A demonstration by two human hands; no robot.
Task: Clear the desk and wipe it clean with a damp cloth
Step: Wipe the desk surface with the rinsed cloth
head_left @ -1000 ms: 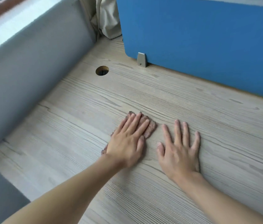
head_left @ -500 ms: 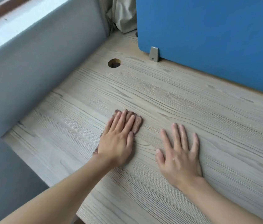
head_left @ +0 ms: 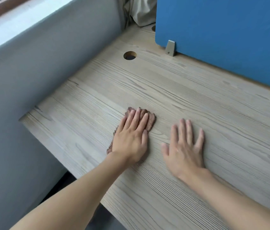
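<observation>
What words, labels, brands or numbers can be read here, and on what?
None: no text shows. The pale wood-grain desk, the blue partition panel, its small grey metal bracket and the brown fuzzy cloth under the left hand bear no lettering.

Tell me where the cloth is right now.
In the head view the brown cloth lies flat on the desk under the left hand, just left of the right hand and nearer the person than the round cable hole.
</observation>
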